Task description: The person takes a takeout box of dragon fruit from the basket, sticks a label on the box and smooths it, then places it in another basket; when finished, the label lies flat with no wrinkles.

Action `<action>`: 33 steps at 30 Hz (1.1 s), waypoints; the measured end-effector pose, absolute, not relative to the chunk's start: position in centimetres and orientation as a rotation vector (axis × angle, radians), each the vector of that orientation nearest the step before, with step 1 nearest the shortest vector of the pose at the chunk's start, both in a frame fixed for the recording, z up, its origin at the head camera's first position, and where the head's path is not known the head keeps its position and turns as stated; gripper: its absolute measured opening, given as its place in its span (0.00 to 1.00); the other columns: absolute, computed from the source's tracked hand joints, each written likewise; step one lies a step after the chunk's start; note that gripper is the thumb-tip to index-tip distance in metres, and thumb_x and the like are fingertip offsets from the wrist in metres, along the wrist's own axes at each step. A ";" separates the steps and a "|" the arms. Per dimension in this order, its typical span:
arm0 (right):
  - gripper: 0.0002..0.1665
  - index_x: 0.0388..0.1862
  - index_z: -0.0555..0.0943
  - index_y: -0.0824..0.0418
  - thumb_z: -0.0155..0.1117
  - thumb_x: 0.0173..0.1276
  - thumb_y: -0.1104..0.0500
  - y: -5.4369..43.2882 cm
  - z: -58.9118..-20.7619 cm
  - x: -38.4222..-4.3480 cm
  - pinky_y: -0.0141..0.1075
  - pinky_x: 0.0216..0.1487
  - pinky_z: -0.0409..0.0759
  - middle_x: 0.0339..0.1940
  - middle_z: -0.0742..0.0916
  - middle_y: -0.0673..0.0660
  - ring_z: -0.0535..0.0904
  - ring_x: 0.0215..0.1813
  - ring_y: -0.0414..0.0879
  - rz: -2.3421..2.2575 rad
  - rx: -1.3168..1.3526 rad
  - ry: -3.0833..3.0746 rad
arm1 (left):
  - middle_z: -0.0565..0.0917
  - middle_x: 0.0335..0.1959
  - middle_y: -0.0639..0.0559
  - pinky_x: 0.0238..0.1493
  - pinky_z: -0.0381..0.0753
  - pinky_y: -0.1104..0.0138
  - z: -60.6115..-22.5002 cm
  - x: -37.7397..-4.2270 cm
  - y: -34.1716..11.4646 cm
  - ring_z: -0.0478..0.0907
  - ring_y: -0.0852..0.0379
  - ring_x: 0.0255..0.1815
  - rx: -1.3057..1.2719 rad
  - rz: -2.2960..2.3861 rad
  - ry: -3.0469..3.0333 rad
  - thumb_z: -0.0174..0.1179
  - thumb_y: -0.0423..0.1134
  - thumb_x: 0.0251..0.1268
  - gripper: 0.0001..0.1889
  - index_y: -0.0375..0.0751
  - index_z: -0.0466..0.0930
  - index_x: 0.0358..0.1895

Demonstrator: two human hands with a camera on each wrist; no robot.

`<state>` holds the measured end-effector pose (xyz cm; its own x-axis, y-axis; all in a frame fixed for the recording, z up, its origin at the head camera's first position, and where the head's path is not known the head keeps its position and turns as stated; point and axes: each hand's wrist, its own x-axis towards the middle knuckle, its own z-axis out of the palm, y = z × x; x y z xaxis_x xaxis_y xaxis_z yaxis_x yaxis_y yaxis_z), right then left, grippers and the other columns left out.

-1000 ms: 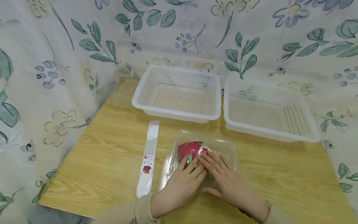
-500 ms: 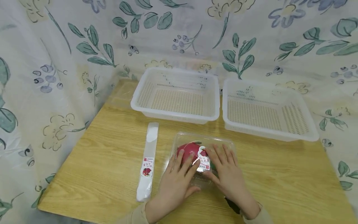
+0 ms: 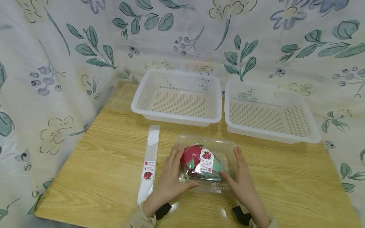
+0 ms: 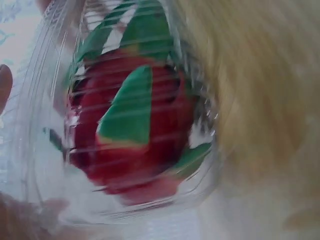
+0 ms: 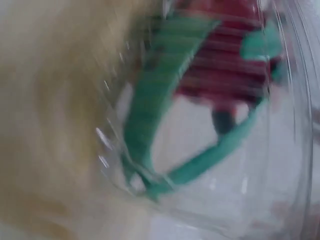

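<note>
A clear plastic clamshell box (image 3: 222,144) lies closed on the wooden table, with a red dragon fruit (image 3: 191,155) with green scales inside. On its lid is a white label (image 3: 206,160) with fruit pictures and red print. My left hand (image 3: 168,179) lies along the box's left side, fingers fairly straight and thumb stretched toward the front edge. Along the right side is my right hand (image 3: 242,179), its fingers extended at the edge and its thumb over the lid. Both wrist views are blurred and show the dragon fruit (image 4: 145,120) through the ribbed plastic wall.
A white strip (image 3: 149,161) bearing a similar label lies left of the box. Two white perforated baskets (image 3: 176,115) (image 3: 273,134) stand side by side at the back of the table (image 3: 94,171). A clear plastic piece (image 3: 122,95) is at the back left, by the floral curtain.
Both hands have moved apart from the top of the lid to the box's left and right sides, uncovering the label and the fruit. The strip and baskets stay put.
</note>
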<state>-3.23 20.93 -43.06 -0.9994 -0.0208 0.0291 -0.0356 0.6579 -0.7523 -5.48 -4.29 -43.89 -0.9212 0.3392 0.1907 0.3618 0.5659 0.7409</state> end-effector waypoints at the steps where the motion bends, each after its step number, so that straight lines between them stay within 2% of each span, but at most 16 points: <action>1: 0.52 0.80 0.41 0.52 0.63 0.68 0.53 21.0 -43.2 -3.1 0.78 0.63 0.49 0.81 0.46 0.63 0.44 0.77 0.74 1.354 0.011 -2.821 | 0.45 0.80 0.42 0.69 0.53 0.31 -44.0 -5.5 -4.3 0.45 0.34 0.78 -0.583 -1.379 -2.747 0.78 0.54 0.36 0.63 0.41 0.48 0.77; 5: 0.52 0.80 0.40 0.49 0.60 0.69 0.58 21.1 -43.9 -2.5 0.77 0.65 0.47 0.81 0.48 0.64 0.44 0.77 0.73 1.601 -0.096 -2.688 | 0.44 0.81 0.51 0.67 0.53 0.30 -44.5 -5.3 -4.3 0.43 0.34 0.79 -0.412 -1.694 -2.706 0.81 0.50 0.33 0.65 0.50 0.45 0.78; 8: 0.50 0.80 0.42 0.50 0.58 0.68 0.63 21.2 -44.8 -2.1 0.76 0.67 0.44 0.81 0.49 0.63 0.42 0.78 0.69 1.777 -0.113 -2.535 | 0.45 0.81 0.54 0.68 0.53 0.31 -44.9 -5.3 -4.5 0.45 0.36 0.79 -0.325 -1.878 -2.636 0.82 0.48 0.31 0.67 0.57 0.44 0.78; 11: 0.48 0.80 0.43 0.52 0.55 0.67 0.67 20.9 -45.5 -1.8 0.76 0.68 0.41 0.81 0.49 0.61 0.40 0.78 0.64 1.888 -0.122 -2.405 | 0.49 0.80 0.52 0.70 0.53 0.33 -45.2 -5.4 -4.6 0.48 0.37 0.78 -0.320 -1.950 -2.555 0.82 0.49 0.29 0.68 0.57 0.45 0.78; 16: 0.46 0.79 0.48 0.52 0.54 0.67 0.67 20.6 -45.2 -1.7 0.78 0.66 0.40 0.80 0.51 0.61 0.42 0.78 0.65 1.941 -0.179 -2.340 | 0.54 0.79 0.48 0.70 0.53 0.33 -45.3 -5.4 -4.5 0.50 0.37 0.78 -0.329 -1.965 -2.505 0.81 0.54 0.29 0.66 0.54 0.47 0.78; 17: 0.45 0.79 0.48 0.52 0.53 0.68 0.67 20.6 -45.0 -1.6 0.77 0.66 0.42 0.80 0.52 0.61 0.43 0.78 0.64 1.960 -0.184 -2.331 | 0.54 0.79 0.48 0.70 0.53 0.33 -45.2 -5.3 -4.5 0.50 0.37 0.78 -0.317 -1.971 -2.507 0.81 0.55 0.29 0.66 0.55 0.48 0.78; 18: 0.44 0.79 0.49 0.51 0.52 0.68 0.67 20.7 -44.8 -1.6 0.72 0.70 0.48 0.80 0.51 0.60 0.45 0.77 0.61 1.984 -0.190 -2.324 | 0.55 0.78 0.48 0.69 0.54 0.33 -45.1 -5.3 -4.4 0.51 0.37 0.77 -0.314 -1.974 -2.503 0.81 0.56 0.29 0.66 0.56 0.48 0.77; 20: 0.42 0.79 0.49 0.51 0.50 0.70 0.68 21.0 -44.4 -1.6 0.56 0.74 0.60 0.80 0.50 0.59 0.51 0.77 0.52 2.070 -0.166 -2.267 | 0.55 0.78 0.47 0.69 0.54 0.33 -44.8 -5.2 -4.3 0.52 0.36 0.77 -0.323 -1.994 -2.475 0.80 0.59 0.30 0.65 0.56 0.48 0.77; 22: 0.41 0.79 0.48 0.49 0.46 0.72 0.69 21.4 -44.0 -1.6 0.37 0.68 0.70 0.81 0.48 0.57 0.56 0.73 0.42 2.173 -0.117 -2.195 | 0.54 0.79 0.47 0.68 0.55 0.32 -44.4 -5.1 -4.1 0.53 0.35 0.76 -0.348 -2.003 -2.445 0.79 0.59 0.31 0.65 0.57 0.48 0.77; 24: 0.41 0.80 0.47 0.46 0.43 0.73 0.70 21.9 -43.6 -1.6 0.24 0.58 0.73 0.81 0.43 0.56 0.60 0.67 0.32 2.261 -0.060 -2.133 | 0.53 0.79 0.47 0.68 0.56 0.32 -43.8 -5.3 -3.8 0.54 0.35 0.76 -0.383 -2.006 -2.412 0.78 0.61 0.32 0.64 0.57 0.49 0.77; 28: 0.42 0.79 0.47 0.43 0.41 0.73 0.71 22.8 -42.6 -1.8 0.27 0.54 0.79 0.81 0.35 0.58 0.66 0.64 0.27 2.345 0.015 -2.020 | 0.54 0.79 0.48 0.70 0.54 0.33 -42.5 -6.2 -3.1 0.53 0.38 0.77 -0.431 -1.988 -2.395 0.77 0.63 0.32 0.63 0.56 0.51 0.77; 33: 0.42 0.79 0.50 0.43 0.41 0.72 0.74 23.7 -41.1 -2.6 0.33 0.50 0.84 0.81 0.35 0.55 0.72 0.63 0.30 2.417 0.046 -1.843 | 0.55 0.78 0.52 0.70 0.54 0.34 -40.6 -7.5 -2.2 0.52 0.41 0.78 -0.446 -1.936 -2.430 0.80 0.58 0.28 0.63 0.59 0.53 0.76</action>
